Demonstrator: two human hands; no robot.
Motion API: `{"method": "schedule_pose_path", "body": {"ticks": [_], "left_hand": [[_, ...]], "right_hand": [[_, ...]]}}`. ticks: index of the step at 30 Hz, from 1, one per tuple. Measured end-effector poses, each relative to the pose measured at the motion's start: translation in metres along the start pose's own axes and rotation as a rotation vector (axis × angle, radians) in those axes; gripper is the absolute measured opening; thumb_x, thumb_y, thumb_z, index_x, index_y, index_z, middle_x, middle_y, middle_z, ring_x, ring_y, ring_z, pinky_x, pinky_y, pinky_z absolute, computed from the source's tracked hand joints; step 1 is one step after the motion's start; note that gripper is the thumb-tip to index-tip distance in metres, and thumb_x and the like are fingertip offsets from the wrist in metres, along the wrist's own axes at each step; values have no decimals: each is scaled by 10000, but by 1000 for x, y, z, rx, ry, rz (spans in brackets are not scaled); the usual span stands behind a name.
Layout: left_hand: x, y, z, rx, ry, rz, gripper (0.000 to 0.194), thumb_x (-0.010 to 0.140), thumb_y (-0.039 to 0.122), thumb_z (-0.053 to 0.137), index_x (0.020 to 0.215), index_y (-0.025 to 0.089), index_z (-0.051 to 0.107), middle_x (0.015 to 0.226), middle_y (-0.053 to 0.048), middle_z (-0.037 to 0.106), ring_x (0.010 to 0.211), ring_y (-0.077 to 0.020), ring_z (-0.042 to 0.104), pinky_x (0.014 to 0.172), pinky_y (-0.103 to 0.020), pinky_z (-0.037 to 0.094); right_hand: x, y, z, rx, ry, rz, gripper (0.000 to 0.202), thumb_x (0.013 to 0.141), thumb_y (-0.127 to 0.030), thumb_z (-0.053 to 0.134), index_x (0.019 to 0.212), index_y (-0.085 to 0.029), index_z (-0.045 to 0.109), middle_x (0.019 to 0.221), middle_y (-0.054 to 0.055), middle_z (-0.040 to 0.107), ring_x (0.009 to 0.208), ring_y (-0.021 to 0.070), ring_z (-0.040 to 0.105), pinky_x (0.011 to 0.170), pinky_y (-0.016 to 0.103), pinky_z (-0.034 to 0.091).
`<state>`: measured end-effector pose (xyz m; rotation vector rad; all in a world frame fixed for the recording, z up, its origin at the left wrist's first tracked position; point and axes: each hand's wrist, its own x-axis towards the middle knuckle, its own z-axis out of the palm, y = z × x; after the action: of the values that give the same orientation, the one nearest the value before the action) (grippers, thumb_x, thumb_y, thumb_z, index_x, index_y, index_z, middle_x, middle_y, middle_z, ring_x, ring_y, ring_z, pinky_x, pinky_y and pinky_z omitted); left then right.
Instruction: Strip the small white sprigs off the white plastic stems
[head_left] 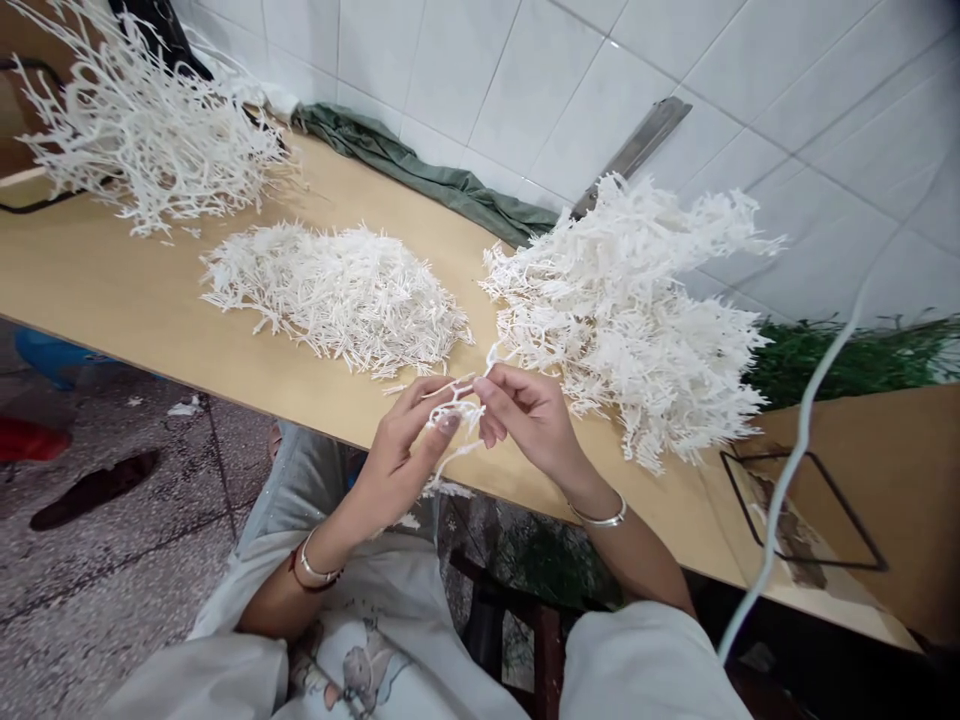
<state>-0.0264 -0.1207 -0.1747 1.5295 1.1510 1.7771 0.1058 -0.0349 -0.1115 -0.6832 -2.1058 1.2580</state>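
Thumb and bent fingers of the left hand (405,440) closed lightly on a thin, branching white piece (466,408), with loops of it lying over the fingertips and one strand trailing below. On the same piece, near its upper end, thumb and forefinger of the right hand (532,415) in a narrow pinch, other fingers curled in loosely toward the palm. Piece held up between both hands, near the front edge of the counter (337,185), with a spiky tip poking out above the right fingertips.

Just beyond the hands, a low heap of short white pieces (337,295); to the right, a taller pile of branching white pieces (630,320); at the far left, a tangled bundle of longer white strands (172,140). Along the wall, a crumpled green cloth (420,170).

On the shirt front, a printed animal-like figure (371,665), with faint marks above it too small to read. Silver bangle (604,515) on the right wrist.
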Motion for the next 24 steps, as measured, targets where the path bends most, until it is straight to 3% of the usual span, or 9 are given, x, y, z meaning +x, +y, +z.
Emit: {"method": "schedule_pose_path", "body": {"ticks": [5,10,14,17,21,24], "left_hand": [[2,1,-7,-114,-45,-132,309,982,303,414,1013,185,698,1050,-59,677,976,-178,597,899,-281,423],[3,0,-13,-322,-117,-304,218,913,323,551,938,172,707,953,-35,701,940,-184,617,859,-249,444],[1,-6,-15,-356,-222,-379,270,911,352,532,798,145,665,827,-36,658,854,-175,592,833,-254,440],[-1,-9,-16,-337,-296,-408,270,924,371,492,814,148,597,782,-20,570,764,-140,509,753,-235,419],[-2,-2,-14,-246,-302,-388,273,933,369,438,777,156,506,763,-6,485,728,-127,429,689,-230,375],[-3,10,-10,-134,-318,-324,336,939,416,389,738,163,482,738,-12,488,719,-140,439,683,-244,378]], "right_hand": [[8,16,7,-238,126,-336,380,891,-233,554,528,-165,462,447,-55,451,403,44,415,431,176,333],[3,23,8,-414,273,-561,321,822,-151,630,558,-165,448,459,-71,414,419,37,370,426,179,292],[2,27,5,-303,206,-477,247,850,-191,603,622,-170,511,506,-57,498,437,49,440,445,183,352],[4,28,2,-249,260,-407,257,878,-220,565,626,-172,553,561,-22,545,523,84,516,514,213,435],[2,18,-6,-266,419,-366,71,827,-262,627,824,-200,592,967,65,598,891,175,607,625,269,523],[-7,1,-10,-384,350,-449,349,780,-312,674,1090,-233,537,1253,104,502,1154,256,527,889,411,502]]}}
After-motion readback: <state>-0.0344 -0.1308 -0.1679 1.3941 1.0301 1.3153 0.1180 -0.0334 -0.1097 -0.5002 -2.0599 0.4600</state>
